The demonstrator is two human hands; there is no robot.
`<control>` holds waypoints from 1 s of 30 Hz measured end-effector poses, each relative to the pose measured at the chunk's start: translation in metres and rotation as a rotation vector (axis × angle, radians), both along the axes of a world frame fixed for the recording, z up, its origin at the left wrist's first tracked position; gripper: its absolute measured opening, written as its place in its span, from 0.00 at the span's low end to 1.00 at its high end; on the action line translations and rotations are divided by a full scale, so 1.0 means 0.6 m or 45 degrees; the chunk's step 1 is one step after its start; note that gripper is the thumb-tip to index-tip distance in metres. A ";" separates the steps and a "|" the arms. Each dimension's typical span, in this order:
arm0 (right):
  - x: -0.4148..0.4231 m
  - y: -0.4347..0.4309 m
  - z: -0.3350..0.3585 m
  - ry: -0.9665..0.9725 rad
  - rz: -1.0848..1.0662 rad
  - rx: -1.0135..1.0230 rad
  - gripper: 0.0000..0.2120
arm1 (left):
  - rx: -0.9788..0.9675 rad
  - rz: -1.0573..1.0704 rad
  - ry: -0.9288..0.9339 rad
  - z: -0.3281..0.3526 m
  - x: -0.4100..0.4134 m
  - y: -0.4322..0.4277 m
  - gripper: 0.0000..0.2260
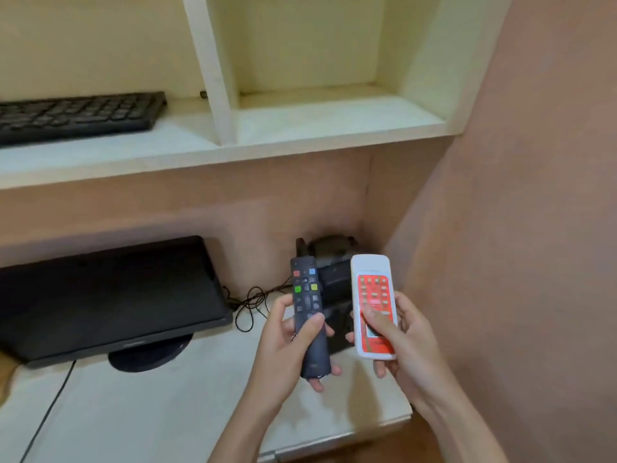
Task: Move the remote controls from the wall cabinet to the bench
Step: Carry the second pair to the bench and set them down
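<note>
both hands full | left hand [287, 342] wrapped round black remote [309, 315], right hand [400, 342] gripping white remote [374, 305] | bench [167, 396] right below | I'd lower them flat, clear of the cable [247, 305] just beyond

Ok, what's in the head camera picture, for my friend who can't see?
Two hands each hold a remote over a white bench: the left hand a black remote, the right hand a white remote. A monitor stands on the left, and a keyboard lies on the shelf above.

Two remotes — one dark remote [309, 312], one white remote [374, 305] — one keyboard [78, 115], one monitor [107, 295].
</note>
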State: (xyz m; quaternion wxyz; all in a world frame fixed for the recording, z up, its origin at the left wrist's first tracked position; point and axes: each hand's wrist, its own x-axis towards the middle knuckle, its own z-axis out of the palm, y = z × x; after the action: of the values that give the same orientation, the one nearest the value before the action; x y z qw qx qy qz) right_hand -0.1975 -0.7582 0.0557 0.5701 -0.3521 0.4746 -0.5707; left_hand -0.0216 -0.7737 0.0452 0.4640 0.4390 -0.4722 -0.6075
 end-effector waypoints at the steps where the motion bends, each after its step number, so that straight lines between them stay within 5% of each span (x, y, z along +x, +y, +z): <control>1: 0.004 0.003 -0.012 0.004 -0.009 0.040 0.14 | 0.028 0.029 0.003 -0.011 0.003 0.001 0.12; 16: 0.177 -0.032 -0.067 0.110 0.349 0.116 0.19 | 0.061 0.302 -0.042 -0.053 0.152 0.033 0.20; 30: 0.388 -0.017 -0.075 0.223 1.332 0.011 0.12 | 0.050 1.249 -0.045 -0.064 0.264 0.232 0.16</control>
State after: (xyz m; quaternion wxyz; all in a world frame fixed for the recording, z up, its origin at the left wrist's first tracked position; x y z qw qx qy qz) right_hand 0.0352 -0.7684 0.0107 0.7384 -0.5859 0.2836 -0.1764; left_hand 0.1371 -0.6347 0.0069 0.6790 0.6285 -0.2059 -0.3187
